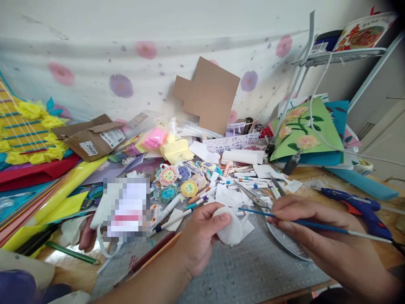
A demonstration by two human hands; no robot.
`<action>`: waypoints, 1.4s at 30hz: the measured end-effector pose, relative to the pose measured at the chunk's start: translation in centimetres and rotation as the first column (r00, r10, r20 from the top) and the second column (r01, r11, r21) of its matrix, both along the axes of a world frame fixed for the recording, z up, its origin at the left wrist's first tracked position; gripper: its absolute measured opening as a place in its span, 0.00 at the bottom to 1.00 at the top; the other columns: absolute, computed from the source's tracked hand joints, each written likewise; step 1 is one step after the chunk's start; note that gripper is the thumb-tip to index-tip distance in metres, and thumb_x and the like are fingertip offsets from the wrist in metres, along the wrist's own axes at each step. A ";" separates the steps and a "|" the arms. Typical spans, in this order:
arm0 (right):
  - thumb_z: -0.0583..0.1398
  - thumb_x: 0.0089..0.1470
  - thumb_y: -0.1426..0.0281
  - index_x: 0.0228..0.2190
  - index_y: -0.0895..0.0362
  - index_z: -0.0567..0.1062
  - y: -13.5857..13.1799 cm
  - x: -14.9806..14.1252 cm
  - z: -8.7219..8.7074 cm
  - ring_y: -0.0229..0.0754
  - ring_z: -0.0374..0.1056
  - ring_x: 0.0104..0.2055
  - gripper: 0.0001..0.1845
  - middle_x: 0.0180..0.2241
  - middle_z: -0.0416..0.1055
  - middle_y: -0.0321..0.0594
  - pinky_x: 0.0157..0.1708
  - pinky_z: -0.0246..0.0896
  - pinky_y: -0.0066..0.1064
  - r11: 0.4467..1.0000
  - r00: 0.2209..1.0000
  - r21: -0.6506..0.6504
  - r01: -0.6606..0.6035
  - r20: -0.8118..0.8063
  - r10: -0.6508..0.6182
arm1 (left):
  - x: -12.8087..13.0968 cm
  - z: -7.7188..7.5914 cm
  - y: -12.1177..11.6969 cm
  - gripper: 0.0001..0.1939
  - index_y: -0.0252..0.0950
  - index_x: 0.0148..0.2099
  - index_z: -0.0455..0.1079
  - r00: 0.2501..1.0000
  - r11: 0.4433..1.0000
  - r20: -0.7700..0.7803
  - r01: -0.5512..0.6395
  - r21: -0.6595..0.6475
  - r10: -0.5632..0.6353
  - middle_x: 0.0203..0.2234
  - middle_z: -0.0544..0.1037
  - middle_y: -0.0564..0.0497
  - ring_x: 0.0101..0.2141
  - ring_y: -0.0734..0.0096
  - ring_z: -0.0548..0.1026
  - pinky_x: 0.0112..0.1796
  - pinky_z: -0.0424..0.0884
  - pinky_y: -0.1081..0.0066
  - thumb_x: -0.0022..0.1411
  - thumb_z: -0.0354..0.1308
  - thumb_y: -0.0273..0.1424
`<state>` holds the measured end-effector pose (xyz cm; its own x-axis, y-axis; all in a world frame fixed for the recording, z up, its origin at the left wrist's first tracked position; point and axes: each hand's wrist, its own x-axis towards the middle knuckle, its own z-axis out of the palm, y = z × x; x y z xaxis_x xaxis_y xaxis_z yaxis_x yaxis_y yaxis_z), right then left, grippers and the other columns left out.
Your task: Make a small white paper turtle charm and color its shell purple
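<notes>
My left hand (202,234) is closed on a small round white textured pad (230,228), pinched between thumb and fingers above the grey cutting mat (253,270). My right hand (319,236) grips a thin blue-handled brush (316,226). Its tip points left and sits close to the pad. Scissors (253,196) lie just behind the hands. Several marker pens (177,211) and round decorated paper cut-outs (169,175) are scattered beyond my left hand.
A blue glue gun (360,211) lies at the right. A green flower card (300,126) leans on a white rack (316,55). Cardboard (209,93) stands against the flowered cloth. Coloured paper sheets (47,190) and a cardboard box (91,137) fill the left.
</notes>
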<state>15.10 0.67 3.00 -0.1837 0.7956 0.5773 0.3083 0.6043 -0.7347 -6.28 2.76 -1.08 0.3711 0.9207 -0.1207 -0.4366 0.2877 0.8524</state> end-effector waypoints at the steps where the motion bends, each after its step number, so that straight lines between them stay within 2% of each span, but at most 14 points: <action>1: 0.65 0.47 0.75 0.31 0.46 0.77 0.0 -0.1 -0.1 0.37 0.73 0.34 0.10 0.31 0.76 0.32 0.35 0.69 0.21 1.000 1.000 -0.013 0.014 0.000 -0.014 | 0.0 0.1 -0.2 0.09 0.33 0.31 0.73 0.999 0.997 -0.040 0.017 0.071 -0.015 0.22 0.73 0.53 0.24 0.77 0.67 0.28 0.61 0.76 0.52 0.63 0.35; 4: 0.64 0.49 0.72 0.32 0.46 0.76 -0.3 -0.1 -0.2 0.36 0.73 0.33 0.08 0.30 0.77 0.30 0.32 0.70 0.19 0.998 0.999 -0.037 0.047 0.013 -0.046 | -0.2 0.1 -0.5 0.10 0.35 0.35 0.73 0.977 0.968 -0.214 0.056 0.243 -0.003 0.26 0.73 0.53 0.27 0.75 0.67 0.30 0.61 0.75 0.54 0.62 0.37; 8: 0.64 0.50 0.70 0.32 0.45 0.76 -0.7 -0.1 0.0 0.35 0.74 0.31 0.06 0.30 0.77 0.29 0.29 0.70 0.17 0.995 0.996 -0.041 0.087 0.016 -0.087 | -0.6 -0.1 -0.5 0.12 0.36 0.36 0.73 0.921 0.935 -0.383 0.070 0.348 0.074 0.26 0.71 0.53 0.29 0.72 0.66 0.31 0.61 0.74 0.55 0.61 0.40; 14: 0.65 0.46 0.69 0.28 0.47 0.77 -0.6 -0.8 0.5 0.37 0.73 0.28 0.05 0.27 0.77 0.32 0.25 0.70 0.19 0.987 0.989 -0.059 0.148 0.008 -0.147 | -0.5 -0.2 -0.5 0.13 0.36 0.37 0.73 0.886 0.921 -0.446 0.065 0.384 0.124 0.27 0.71 0.51 0.30 0.68 0.67 0.32 0.62 0.72 0.54 0.60 0.40; 19: 0.65 0.45 0.70 0.26 0.50 0.78 -0.3 -1.5 1.1 0.38 0.71 0.23 0.02 0.23 0.76 0.34 0.21 0.68 0.20 0.981 0.993 -0.151 0.118 -0.004 -0.120 | -0.4 -0.2 -0.8 0.13 0.36 0.35 0.74 0.876 0.913 -0.463 0.069 0.402 0.138 0.26 0.71 0.51 0.29 0.68 0.67 0.31 0.61 0.72 0.54 0.60 0.40; 24: 0.66 0.46 0.67 0.25 0.51 0.78 0.1 -1.6 0.6 0.35 0.66 0.20 0.02 0.19 0.73 0.33 0.17 0.62 0.21 0.944 0.991 -0.329 0.033 -0.108 -0.073 | -0.3 -0.3 -1.0 0.12 0.35 0.34 0.73 0.901 0.943 -0.424 0.058 0.327 0.092 0.25 0.71 0.52 0.28 0.70 0.66 0.30 0.60 0.72 0.54 0.61 0.39; 26: 0.66 0.47 0.66 0.26 0.50 0.78 0.4 -1.2 0.5 0.35 0.66 0.21 0.03 0.19 0.72 0.33 0.20 0.63 0.22 0.933 0.970 -0.356 -0.041 -0.240 -0.049 | -0.2 -0.3 -0.9 0.11 0.35 0.33 0.72 0.934 0.960 -0.353 0.045 0.275 0.058 0.24 0.71 0.53 0.28 0.71 0.65 0.30 0.60 0.73 0.54 0.61 0.39; 30: 0.64 0.50 0.65 0.29 0.47 0.76 1.4 -0.4 0.5 0.36 0.66 0.23 0.02 0.19 0.70 0.30 0.27 0.66 0.27 0.963 0.792 -0.257 -0.086 -0.603 -0.090 | 0.0 -0.5 -0.5 0.09 0.35 0.33 0.72 0.976 0.980 -0.208 -0.031 0.195 0.072 0.24 0.70 0.54 0.26 0.73 0.65 0.30 0.61 0.73 0.53 0.62 0.36; 31: 0.63 0.51 0.65 0.29 0.47 0.75 1.7 -0.4 0.3 0.36 0.67 0.25 0.01 0.21 0.71 0.30 0.28 0.67 0.27 0.964 0.780 -0.260 -0.061 -0.615 -0.116 | 0.0 -0.6 -0.4 0.09 0.35 0.32 0.71 0.978 0.983 -0.192 -0.047 0.177 0.082 0.23 0.70 0.54 0.26 0.74 0.65 0.29 0.61 0.74 0.53 0.62 0.35; 33: 0.61 0.54 0.65 0.32 0.48 0.76 2.0 -0.8 -0.3 0.38 0.70 0.31 0.03 0.28 0.74 0.34 0.31 0.67 0.29 0.945 0.844 -0.326 -0.040 -0.518 -0.143 | 0.1 -0.6 -0.4 0.09 0.34 0.29 0.70 0.981 0.987 -0.171 -0.065 0.148 0.090 0.21 0.68 0.55 0.24 0.75 0.63 0.28 0.60 0.74 0.51 0.63 0.35; 36: 0.60 0.55 0.64 0.36 0.51 0.75 2.1 -2.3 -1.4 0.41 0.70 0.39 0.08 0.38 0.74 0.38 0.37 0.66 0.31 0.877 0.943 -0.458 -0.144 -0.332 -0.018 | 0.3 -0.4 -0.6 0.09 0.34 0.28 0.69 0.986 0.990 -0.137 -0.075 0.121 0.092 0.20 0.66 0.56 0.23 0.76 0.62 0.26 0.58 0.75 0.50 0.63 0.34; 38: 0.62 0.53 0.65 0.36 0.54 0.73 2.0 -3.5 -1.9 0.40 0.68 0.38 0.09 0.37 0.73 0.38 0.36 0.64 0.30 0.826 0.937 -0.504 -0.254 -0.339 0.082 | 0.4 -0.4 -0.7 0.08 0.34 0.28 0.69 0.988 0.991 -0.126 -0.081 0.108 0.095 0.20 0.66 0.56 0.23 0.77 0.62 0.26 0.58 0.75 0.49 0.63 0.34; 39: 0.63 0.51 0.66 0.34 0.55 0.73 1.9 -4.0 -2.1 0.39 0.67 0.35 0.08 0.34 0.72 0.37 0.34 0.63 0.29 0.812 0.924 -0.512 -0.280 -0.373 0.084 | 0.4 -0.3 -0.7 0.08 0.34 0.27 0.69 0.988 0.991 -0.124 -0.085 0.100 0.097 0.20 0.66 0.56 0.23 0.77 0.62 0.26 0.58 0.74 0.49 0.63 0.33; 42: 0.65 0.46 0.70 0.28 0.56 0.71 1.9 -5.0 -2.5 0.35 0.64 0.28 0.08 0.25 0.68 0.32 0.29 0.59 0.26 0.807 0.885 -0.523 -0.273 -0.465 -0.002 | 0.4 -0.4 -0.6 0.08 0.33 0.26 0.69 0.987 0.992 -0.119 -0.096 0.080 0.105 0.19 0.67 0.55 0.22 0.76 0.62 0.26 0.58 0.74 0.48 0.63 0.33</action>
